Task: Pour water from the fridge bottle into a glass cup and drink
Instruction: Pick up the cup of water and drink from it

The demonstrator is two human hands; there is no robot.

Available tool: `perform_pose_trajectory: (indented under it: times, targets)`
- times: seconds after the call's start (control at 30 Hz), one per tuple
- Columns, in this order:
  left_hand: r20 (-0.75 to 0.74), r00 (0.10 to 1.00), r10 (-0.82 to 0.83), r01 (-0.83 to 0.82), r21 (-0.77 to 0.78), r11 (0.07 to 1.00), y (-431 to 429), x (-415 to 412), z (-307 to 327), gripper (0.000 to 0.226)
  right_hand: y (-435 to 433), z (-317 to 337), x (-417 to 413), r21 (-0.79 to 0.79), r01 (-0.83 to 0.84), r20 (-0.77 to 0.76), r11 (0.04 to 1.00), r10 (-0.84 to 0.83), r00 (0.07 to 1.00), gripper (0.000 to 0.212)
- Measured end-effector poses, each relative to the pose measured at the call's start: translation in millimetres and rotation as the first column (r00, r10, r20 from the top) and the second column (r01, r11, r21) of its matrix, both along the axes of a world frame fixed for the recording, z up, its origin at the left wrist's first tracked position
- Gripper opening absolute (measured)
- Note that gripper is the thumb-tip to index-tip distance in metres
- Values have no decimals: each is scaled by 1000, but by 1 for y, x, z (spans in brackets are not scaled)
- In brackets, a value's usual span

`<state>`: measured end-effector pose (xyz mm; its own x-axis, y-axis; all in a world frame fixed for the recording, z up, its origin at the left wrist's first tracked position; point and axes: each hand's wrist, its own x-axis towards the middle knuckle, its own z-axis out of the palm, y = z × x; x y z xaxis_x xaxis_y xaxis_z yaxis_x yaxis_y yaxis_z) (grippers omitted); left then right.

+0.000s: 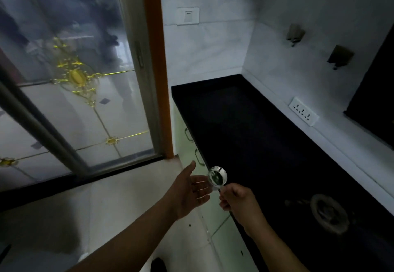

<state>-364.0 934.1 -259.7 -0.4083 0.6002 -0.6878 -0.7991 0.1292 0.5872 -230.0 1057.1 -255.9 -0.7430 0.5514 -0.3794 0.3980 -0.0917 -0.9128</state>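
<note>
Glass cup (217, 176) gripped at its near end by right hand (236, 199), fingers curled; long axis points far-left. Left hand (189, 190) spread, empty, just left of cup; contact unclear.

Open room spans the black counter (245, 126), hemmed by tiled walls (319, 26); a burner (329, 215) sits nearer.

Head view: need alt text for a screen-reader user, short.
The right hand grips a clear glass cup at the edge of a black counter, with the open left hand beside it. A gas burner sits to the right; a frosted glass door stands left.
</note>
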Motion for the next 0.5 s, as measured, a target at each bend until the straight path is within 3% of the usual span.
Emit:
perform_pose_trajectory:
  times: [0.27, 0.5]
  targets:
    - [-24, 988, -152, 151, -21, 988, 51, -109, -9, 79, 27, -10, -97, -25, 144, 7, 989, -144, 990, 27]
    - [-61, 967, -245, 238, -113, 965, 109, -174, -37, 72, 81, -41, -160, 47, 151, 83, 987, -154, 985, 25]
